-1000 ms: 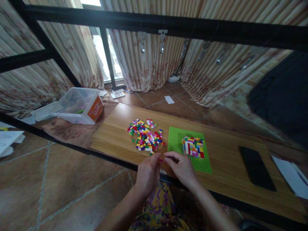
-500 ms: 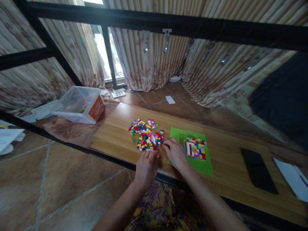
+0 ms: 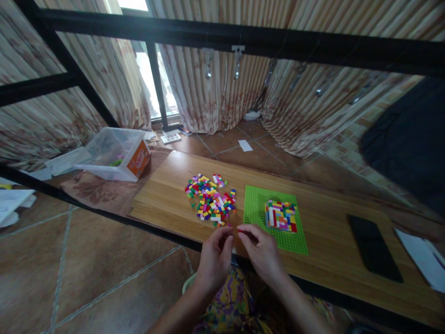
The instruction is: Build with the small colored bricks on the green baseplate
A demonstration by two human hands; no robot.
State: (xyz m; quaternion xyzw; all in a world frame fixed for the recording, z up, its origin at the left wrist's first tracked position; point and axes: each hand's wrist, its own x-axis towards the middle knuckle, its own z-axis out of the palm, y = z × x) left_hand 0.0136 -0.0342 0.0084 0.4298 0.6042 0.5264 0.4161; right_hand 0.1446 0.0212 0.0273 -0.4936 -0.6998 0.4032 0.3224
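Observation:
My right hand (image 3: 259,248) pinches a small red toy brick (image 3: 240,230) between thumb and forefinger, close to the table's front edge. Facing it, my left hand (image 3: 216,254) has its thumb and fingertips drawn together; whatever they may hold is too small to make out. A narrow gap separates the two hands. Just beyond them spreads a pile of loose, many-coloured toy bricks (image 3: 213,204). To the right lies a green baseplate (image 3: 255,199), with a block built of coloured bricks (image 3: 282,216) standing on it.
The wooden table (image 3: 163,185) bears a black phone-like slab (image 3: 374,248) and white paper (image 3: 422,255) at the right. A clear plastic bin (image 3: 118,153) with an orange label stands at the left. A black metal bar (image 3: 222,37) crosses above, hung with clips (image 3: 237,62).
Both hands have drawn back from the pile toward the table's front edge. They are now closer to each other, and the red brick has come along in my right hand.

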